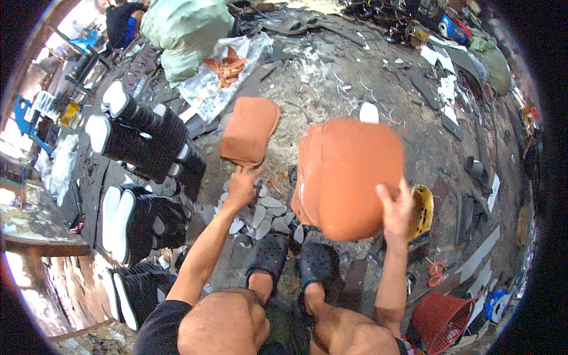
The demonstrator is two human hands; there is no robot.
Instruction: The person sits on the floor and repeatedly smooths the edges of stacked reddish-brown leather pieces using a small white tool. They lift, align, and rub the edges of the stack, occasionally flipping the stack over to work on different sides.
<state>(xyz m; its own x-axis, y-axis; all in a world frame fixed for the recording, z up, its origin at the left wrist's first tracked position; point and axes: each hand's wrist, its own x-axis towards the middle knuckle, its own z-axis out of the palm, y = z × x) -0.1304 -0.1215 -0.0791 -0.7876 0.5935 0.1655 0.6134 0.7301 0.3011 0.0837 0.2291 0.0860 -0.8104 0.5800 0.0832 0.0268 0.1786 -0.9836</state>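
My right hand grips the right edge of large orange-brown sheets with rounded corners, thumb on top and fingers at the side. They look layered, with ragged edges on their left. At the near end of a smaller stack of orange-brown sheets, my left hand has its fingers closed on the edge; the fingertips are partly hidden. Many small grey oval pieces lie loose on the ground beside that hand, in front of my dark clogs. A white rounded piece shows just beyond the large sheets.
Rows of black soles with white faces stand at left. A yellow container, red-handled scissors and a red basket are at right. Farther off are a pale green sack, a plastic bag with orange scraps and a seated person.
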